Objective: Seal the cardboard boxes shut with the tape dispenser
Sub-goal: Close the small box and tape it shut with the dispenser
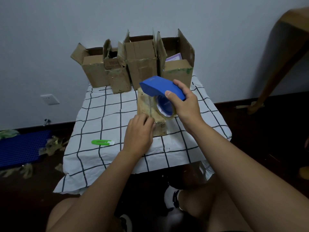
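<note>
Your right hand grips the blue plastic tape dispenser above the closed flat cardboard box on the white grid-patterned tablecloth. Your left hand presses the box's near edge. Four open cardboard boxes stand behind; a green utility knife lies left.

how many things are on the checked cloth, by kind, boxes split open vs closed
Open cardboard boxes: 4
Closed cardboard box, under the left hand: 1
Blue tape dispenser, held over it by the right hand: 1
Green utility knife: 1
Total: 7
</note>
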{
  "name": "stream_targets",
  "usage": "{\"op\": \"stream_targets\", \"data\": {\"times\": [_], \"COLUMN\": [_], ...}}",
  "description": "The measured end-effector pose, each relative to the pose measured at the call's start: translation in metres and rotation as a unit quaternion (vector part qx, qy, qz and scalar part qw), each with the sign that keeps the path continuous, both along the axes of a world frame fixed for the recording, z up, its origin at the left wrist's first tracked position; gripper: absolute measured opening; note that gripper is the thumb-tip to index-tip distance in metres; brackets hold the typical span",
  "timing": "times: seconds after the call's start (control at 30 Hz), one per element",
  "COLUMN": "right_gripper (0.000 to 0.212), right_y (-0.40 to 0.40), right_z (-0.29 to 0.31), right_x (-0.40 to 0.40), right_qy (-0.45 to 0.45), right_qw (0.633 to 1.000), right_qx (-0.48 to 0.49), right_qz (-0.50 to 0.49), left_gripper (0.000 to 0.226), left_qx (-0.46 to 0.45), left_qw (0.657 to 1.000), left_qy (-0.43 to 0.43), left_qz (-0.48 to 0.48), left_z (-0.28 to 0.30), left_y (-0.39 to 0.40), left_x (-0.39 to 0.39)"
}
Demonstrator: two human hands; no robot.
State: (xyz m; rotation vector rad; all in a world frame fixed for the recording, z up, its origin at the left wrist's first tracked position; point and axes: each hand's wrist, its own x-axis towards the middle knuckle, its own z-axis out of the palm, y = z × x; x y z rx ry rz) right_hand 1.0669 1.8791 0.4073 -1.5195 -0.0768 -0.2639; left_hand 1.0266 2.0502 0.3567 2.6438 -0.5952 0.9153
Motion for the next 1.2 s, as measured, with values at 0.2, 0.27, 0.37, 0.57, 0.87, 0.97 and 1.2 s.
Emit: {"op": "stream_targets", "data": {"times": [0.2, 0.27, 0.37, 0.57, 0.87, 0.97, 1.2], "right_gripper": [0.050, 0.050, 0.050, 0.050, 0.044, 0.046, 0.048], "right_y": [-0.001, -0.001, -0.001, -0.001, -0.013, -0.029, -0.043], "right_z": [0.000, 0.001, 0.002, 0.001, 0.005, 0.004, -0.002], "right_x": [0.000, -0.001, -0.002, -0.002, 0.004, 0.002, -0.009], "right_qy": [0.003, 0.003, 0.004, 0.000, 0.039, 0.038, 0.043], "right_qw": [1.000, 1.000, 1.000, 1.000, 0.995, 0.990, 0.989], "right_qx": [0.011, 0.010, 0.009, 0.005, 0.083, 0.117, 0.115], "right_qz": [-0.002, 0.000, 0.003, 0.003, -0.035, -0.068, -0.080], "left_gripper": [0.012, 0.008, 0.005, 0.011, 0.022, 0.032, 0.022], "left_qx": [0.011, 0.015, 0.019, 0.012, 0.087, 0.089, 0.032], "left_qw": [0.999, 0.999, 0.999, 1.000, 0.996, 0.996, 0.997], "left_qy": [-0.002, -0.012, -0.016, -0.016, -0.005, 0.009, 0.044], "left_qz": [-0.035, -0.029, -0.028, -0.022, -0.011, -0.014, -0.048], "left_z": [0.001, 0.001, 0.002, 0.003, 0.002, 0.009, 0.015], "left_y": [-0.020, -0.023, -0.023, -0.024, -0.024, -0.026, -0.029], "left_x": [0.000, 0.000, 0.001, 0.005, -0.006, -0.002, 0.003]}}
